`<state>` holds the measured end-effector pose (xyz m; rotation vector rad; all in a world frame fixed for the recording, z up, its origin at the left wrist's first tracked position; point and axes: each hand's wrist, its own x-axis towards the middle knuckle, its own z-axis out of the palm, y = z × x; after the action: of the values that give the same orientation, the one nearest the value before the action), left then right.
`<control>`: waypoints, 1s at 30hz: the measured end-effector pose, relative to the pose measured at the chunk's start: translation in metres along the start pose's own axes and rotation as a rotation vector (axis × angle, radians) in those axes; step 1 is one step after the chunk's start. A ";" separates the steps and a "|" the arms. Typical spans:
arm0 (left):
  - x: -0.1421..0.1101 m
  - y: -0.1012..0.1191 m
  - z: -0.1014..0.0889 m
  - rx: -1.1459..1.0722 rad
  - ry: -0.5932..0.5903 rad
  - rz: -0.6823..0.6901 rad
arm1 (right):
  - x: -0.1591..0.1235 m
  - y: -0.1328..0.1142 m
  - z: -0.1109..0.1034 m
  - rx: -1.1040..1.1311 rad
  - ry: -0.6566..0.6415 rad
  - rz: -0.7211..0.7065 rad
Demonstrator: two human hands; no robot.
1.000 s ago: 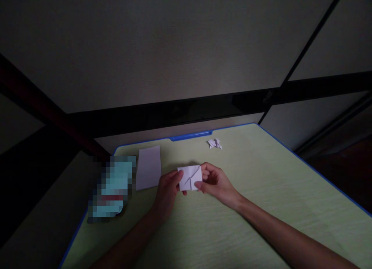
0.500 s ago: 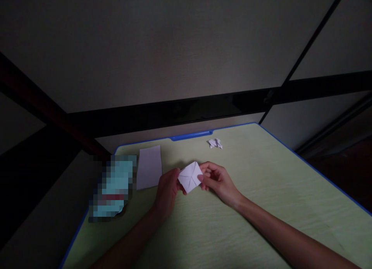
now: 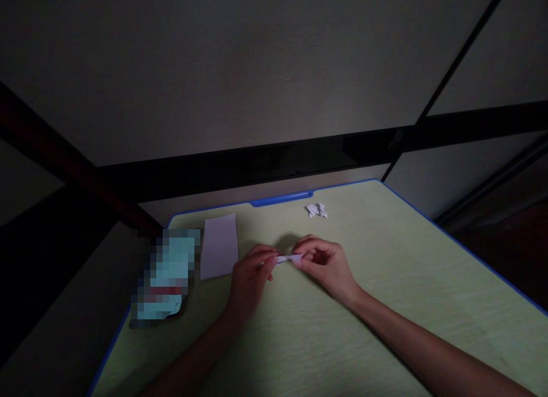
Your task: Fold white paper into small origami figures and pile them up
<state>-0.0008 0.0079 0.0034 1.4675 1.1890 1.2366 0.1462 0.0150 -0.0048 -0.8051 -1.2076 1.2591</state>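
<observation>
On my screen I see the pale green desk, widest of all; over it, the left hand and right hand pinch opposite ends of the folded white paper (nearly edge-on to me)

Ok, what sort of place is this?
Probably a dim room at home: a blue-edged table stands before large pale panels, perhaps wardrobe doors, with white paper and a small folded paper piece on it.

My paper is between my left hand and right hand; other paper lies left, on the table.
</observation>
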 end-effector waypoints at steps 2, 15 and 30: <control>-0.001 -0.001 0.000 0.020 -0.032 0.019 | 0.000 -0.001 0.000 0.018 -0.021 -0.013; -0.004 -0.005 0.005 -0.027 -0.073 -0.186 | -0.003 0.001 0.005 -0.037 0.029 0.108; -0.001 -0.004 0.000 -0.202 -0.066 -0.337 | -0.008 0.002 0.004 -0.149 -0.134 0.035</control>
<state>-0.0013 0.0075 -0.0004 1.0991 1.1738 1.0350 0.1431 0.0069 -0.0071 -0.8640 -1.4139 1.2789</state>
